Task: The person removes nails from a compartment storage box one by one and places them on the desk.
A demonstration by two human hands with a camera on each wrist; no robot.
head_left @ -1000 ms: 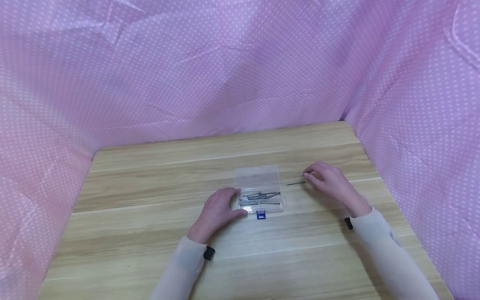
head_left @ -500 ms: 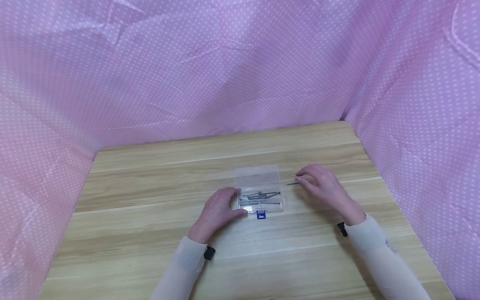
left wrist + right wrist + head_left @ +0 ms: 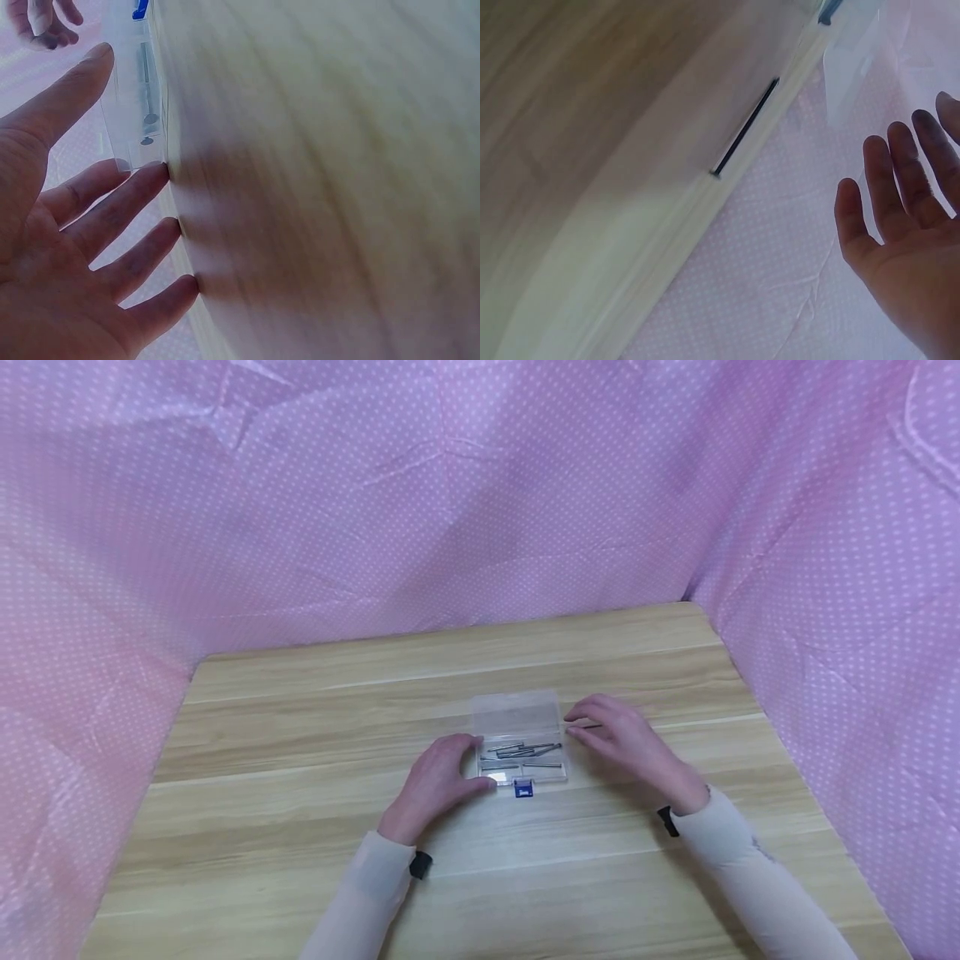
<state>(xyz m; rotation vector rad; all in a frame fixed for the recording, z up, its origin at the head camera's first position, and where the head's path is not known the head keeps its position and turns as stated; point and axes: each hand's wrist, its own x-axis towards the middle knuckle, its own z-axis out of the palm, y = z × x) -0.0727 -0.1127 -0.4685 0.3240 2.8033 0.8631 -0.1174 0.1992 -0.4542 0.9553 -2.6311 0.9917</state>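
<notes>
A clear plastic box [image 3: 542, 773] with its lid [image 3: 516, 713] laid back stands on the table, several metal nails [image 3: 525, 751] inside its compartments. My left hand [image 3: 435, 781] spans the box's left end, thumb at the front edge and forefinger at the rear of that end. In the left wrist view its other fingertips [image 3: 187, 283] rest on the table. My right hand [image 3: 630, 739] hovers right of the box, thumb and forefinger near the hinge side, nothing between them. A single nail [image 3: 746, 127] lies on the table beneath it, apart from the fingers; the head view shows it partly covered.
A blue latch or label [image 3: 523, 789] sits at the box's front edge. The wooden table [image 3: 300, 827] has a back edge along a pink dotted cloth [image 3: 337, 510], which also hangs at both sides. Black wrist devices [image 3: 421, 865] show under both sleeves.
My right hand has moved left over the loose nail, up to the box's right side. The loose nail stays in place. The left hand and the box have hardly moved.
</notes>
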